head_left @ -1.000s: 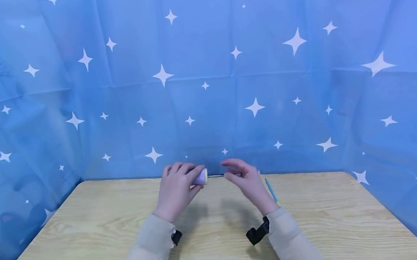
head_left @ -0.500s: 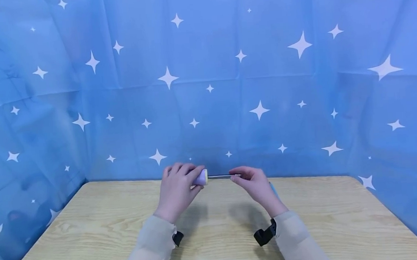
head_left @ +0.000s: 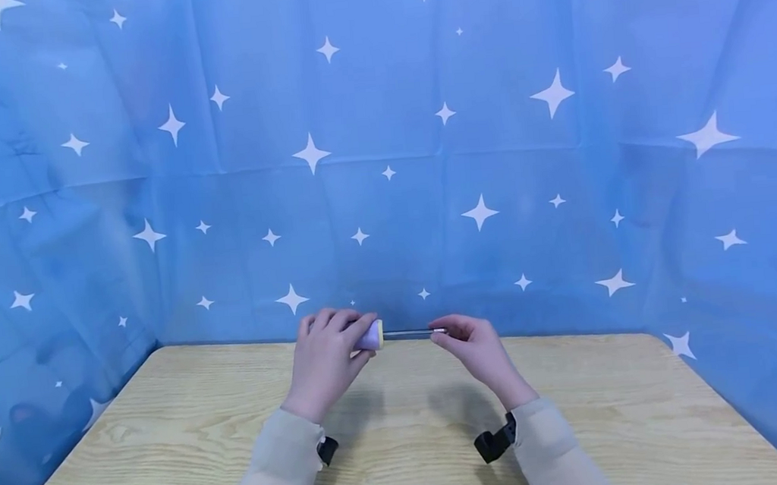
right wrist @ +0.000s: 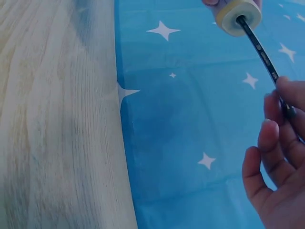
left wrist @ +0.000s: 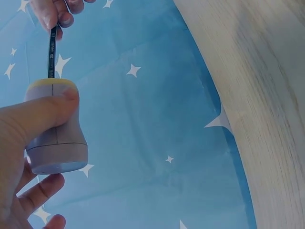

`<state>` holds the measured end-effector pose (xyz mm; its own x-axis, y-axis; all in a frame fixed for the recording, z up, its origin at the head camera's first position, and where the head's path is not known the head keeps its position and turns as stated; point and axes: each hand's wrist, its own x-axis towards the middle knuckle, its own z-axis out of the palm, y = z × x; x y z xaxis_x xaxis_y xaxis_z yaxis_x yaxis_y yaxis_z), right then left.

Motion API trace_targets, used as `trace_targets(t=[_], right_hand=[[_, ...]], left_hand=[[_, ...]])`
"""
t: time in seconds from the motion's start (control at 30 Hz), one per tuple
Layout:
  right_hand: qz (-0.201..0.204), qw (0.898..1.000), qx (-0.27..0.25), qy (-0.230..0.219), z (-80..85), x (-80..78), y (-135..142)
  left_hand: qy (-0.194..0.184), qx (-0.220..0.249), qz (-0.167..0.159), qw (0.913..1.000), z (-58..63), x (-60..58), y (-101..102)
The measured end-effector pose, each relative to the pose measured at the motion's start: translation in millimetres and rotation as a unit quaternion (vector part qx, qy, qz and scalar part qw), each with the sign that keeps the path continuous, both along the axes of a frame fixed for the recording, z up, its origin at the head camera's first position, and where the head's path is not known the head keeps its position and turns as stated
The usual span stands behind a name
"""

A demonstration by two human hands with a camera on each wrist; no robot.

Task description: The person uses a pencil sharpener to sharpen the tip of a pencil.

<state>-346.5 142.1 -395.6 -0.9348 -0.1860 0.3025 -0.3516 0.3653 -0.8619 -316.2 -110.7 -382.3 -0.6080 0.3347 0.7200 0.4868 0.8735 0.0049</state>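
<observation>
My left hand (head_left: 323, 366) grips a small lilac pencil sharpener (head_left: 370, 337) with a cream-yellow rim, tilted sideways above the far edge of the table. From its opening sticks a dark pencil (right wrist: 261, 50) with pale print along its side; the inserted tip is hidden inside. My right hand (head_left: 481, 353) pinches the pencil's other end between thumb and fingertips. In the left wrist view the thumb lies across the sharpener body (left wrist: 59, 155), and the right fingers (left wrist: 45, 12) show at the top. The right wrist view has the remaining right fingers loosely bent.
A light wood-grain table (head_left: 405, 454) spreads beneath both forearms. Behind its far edge hangs a blue cloth (head_left: 385, 197) with white stars, which also closes in both sides. Black straps with small cameras (head_left: 493, 443) sit at the wrists.
My right hand, apart from the pencil a second ago, has moved onto its end and now pinches it. The left hand keeps its hold. A blue stick-like thing beside the right hand is out of sight now.
</observation>
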Motion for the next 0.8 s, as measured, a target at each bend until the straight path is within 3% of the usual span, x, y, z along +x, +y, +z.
trace_targets(t=[0.37,0.57,0.8], right_hand=[[0.007,1.000,-0.007,0.000,-0.4,3.3,-1.0],[0.010,1.000,-0.003,-0.001,9.4,9.5,-5.5],[0.010,1.000,-0.006,0.002,-1.3,3.6,-2.9]], left_hand=[[0.004,-0.009,-0.015,0.9998,-1.1,-0.1,-1.8],[0.002,-0.010,-0.012,0.9999,-1.0,1.6,-3.7],[0.016,-0.017,-0.018,0.9996,-0.2,0.3,0.0]])
